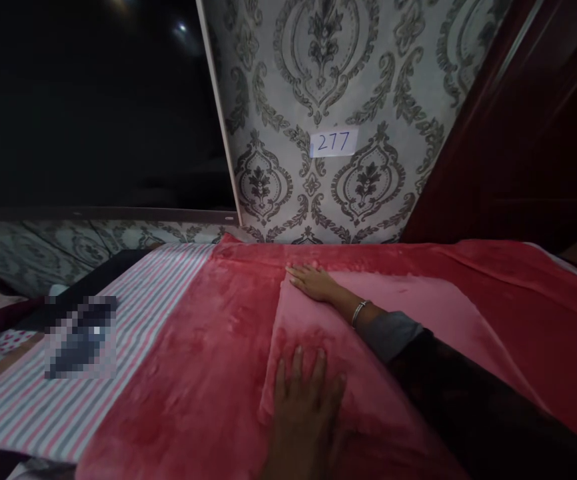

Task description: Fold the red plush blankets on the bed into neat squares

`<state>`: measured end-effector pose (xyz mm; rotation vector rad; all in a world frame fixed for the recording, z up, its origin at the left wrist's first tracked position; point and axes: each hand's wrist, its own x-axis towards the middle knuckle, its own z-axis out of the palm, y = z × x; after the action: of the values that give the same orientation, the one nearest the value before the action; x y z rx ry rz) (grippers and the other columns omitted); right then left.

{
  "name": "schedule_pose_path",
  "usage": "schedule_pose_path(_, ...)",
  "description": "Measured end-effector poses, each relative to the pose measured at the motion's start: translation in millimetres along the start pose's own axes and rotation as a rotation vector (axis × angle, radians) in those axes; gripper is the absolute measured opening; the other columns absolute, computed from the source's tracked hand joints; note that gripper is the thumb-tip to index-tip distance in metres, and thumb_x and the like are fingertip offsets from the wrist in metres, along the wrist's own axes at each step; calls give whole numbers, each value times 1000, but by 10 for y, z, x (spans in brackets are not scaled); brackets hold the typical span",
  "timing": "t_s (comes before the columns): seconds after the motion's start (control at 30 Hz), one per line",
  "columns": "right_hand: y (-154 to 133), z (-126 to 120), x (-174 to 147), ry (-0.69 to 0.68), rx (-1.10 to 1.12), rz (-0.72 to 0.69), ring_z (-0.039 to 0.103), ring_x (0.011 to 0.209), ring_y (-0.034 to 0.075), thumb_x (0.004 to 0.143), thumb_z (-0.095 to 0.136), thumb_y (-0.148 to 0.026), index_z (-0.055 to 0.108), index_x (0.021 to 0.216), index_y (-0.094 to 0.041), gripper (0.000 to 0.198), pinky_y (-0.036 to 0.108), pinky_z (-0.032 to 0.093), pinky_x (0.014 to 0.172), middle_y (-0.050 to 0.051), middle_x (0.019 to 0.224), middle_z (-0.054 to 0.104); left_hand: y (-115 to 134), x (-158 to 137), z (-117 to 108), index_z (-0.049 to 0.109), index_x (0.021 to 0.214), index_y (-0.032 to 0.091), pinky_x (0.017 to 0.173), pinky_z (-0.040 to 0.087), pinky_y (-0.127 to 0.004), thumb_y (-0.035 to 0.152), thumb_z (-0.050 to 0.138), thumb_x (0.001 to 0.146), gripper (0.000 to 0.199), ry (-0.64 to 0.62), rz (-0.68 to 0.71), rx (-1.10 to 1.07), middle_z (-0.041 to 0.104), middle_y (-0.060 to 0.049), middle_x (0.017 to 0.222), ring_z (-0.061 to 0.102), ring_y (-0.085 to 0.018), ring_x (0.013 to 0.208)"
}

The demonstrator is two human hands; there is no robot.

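A red plush blanket (193, 360) is spread across a flat surface. On it lies a lighter pink folded section of plush cloth (418, 300); I cannot tell whether it is part of the same blanket. My left hand (304, 407) rests palm down near the left edge of the pink section, fingers spread. Farther back, my right hand (311, 281) lies flat on the far left corner of that section, with a silver bangle (359, 310) on the wrist. Neither hand grips anything.
Striped cloth (138, 320) lies left of the blanket, with a blurred-out patch (81, 340) over it. Behind stand a large dark screen (93, 113) and patterned wall with a paper label (333, 142) reading 277. Dark red glossy panelling (518, 147) rises at the right.
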<state>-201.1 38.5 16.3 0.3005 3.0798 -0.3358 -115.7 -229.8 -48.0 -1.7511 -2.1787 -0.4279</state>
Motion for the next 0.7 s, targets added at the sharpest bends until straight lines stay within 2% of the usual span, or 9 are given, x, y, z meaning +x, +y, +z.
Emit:
schedule_pose_path(0.17,11,6,1,30,0,3,22,151,28,107,22,-44,28,159,-25,56,59,21,119,6,165,25,6,10,-31,32,155,43,111,28,-74,52,64,84,78,17,-25,-24,22,1,167,16,-45,151)
schedule_pose_path(0.27,-71,-98,-58,32,18,14,22,151,26,107,23,-42,27,160,-23,56,55,18,121,7,165,24,5,18,-99,36,153,44,113,28,-73,49,62,86,72,-8,-34,-23,21,2,167,15,-44,152)
schedule_pose_path(0.4,-194,-296,-249,92,57,87,14,153,29,106,30,-44,24,161,-22,59,56,17,121,9,168,15,-6,36,-179,36,153,43,115,28,-70,40,61,88,70,23,-37,10,21,4,167,14,-41,153)
schedule_pose_path(0.53,-58,-422,-707,151,39,142,14,153,30,105,33,-47,23,161,-24,62,55,18,121,10,167,14,-12,74,-218,42,151,40,116,27,-68,32,64,84,71,57,-13,39,27,2,165,17,-40,152)
schedule_pose_path(0.7,608,-381,-1687,222,-89,289,19,152,32,104,30,-52,32,158,-22,63,59,19,119,14,165,22,-15,117,-238,51,146,34,119,24,-63,25,60,89,59,133,20,77,38,-1,161,24,-38,150)
